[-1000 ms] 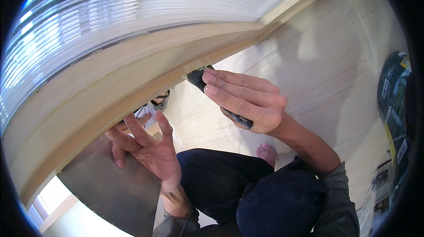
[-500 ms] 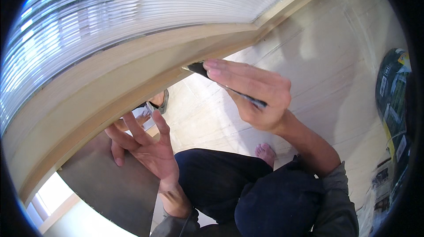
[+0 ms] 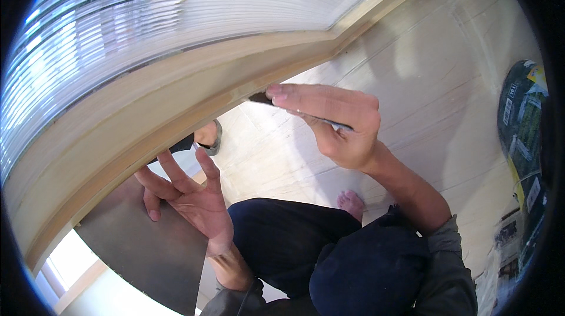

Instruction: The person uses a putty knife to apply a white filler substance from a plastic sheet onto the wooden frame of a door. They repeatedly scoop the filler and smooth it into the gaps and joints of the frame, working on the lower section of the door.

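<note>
Pale, smooth wooden frame rail beneath ribbed translucent panel. Right hand: grip clamped on thin dark flat-bladed tool, tip against rail. Left hand: fingers spread, touching rail's underside.

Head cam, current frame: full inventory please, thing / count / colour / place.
wooden frame: 1, pale wood, diagonal across the left and centre
ribbed panel: 1, translucent white, above the frame
flat tool: 1, dark, tip against the frame edge
floor: 1, pale boards, right
printed bag: 1, green and black, right edge
bare foot: 1, on the floor, centre
left hand: 1, open, fingers spread under the frame
right hand: 1, gripping the flat tool
</note>
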Motion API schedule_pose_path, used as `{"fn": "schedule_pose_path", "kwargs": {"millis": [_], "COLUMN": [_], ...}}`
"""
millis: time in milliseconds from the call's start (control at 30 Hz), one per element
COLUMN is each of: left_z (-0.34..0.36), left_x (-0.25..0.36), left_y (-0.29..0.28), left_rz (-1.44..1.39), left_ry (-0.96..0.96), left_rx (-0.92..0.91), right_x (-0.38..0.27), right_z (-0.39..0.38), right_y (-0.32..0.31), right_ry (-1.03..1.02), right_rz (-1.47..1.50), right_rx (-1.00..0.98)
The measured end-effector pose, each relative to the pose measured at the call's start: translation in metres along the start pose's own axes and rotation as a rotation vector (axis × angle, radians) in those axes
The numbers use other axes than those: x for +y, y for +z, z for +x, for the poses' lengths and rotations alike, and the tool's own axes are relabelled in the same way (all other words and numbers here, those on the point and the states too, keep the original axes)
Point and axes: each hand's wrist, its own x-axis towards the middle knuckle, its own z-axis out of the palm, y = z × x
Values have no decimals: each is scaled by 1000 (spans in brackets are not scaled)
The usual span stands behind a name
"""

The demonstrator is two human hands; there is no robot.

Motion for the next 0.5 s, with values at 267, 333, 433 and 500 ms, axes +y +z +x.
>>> {"fn": "schedule_pose_path", "kwargs": {"millis": [267,333,433,500], "left_z": [-1,-1,-5,-6], "left_x": [-1,0,3,3], "left_y": [2,3,1,1], "left_rz": [1,0,38,41], "left_ry": [10,17,36,37], "left_rx": [8,13,44,48], "right_x": [8,10,10,14], "right_z": [11,14,25,32], "right_y": [5,7,1,-3], "right_ry": [-32,-3,8,15], "right_rz": [-71,-38,7,42], "right_rx": [-3,4,-54,-104]}}
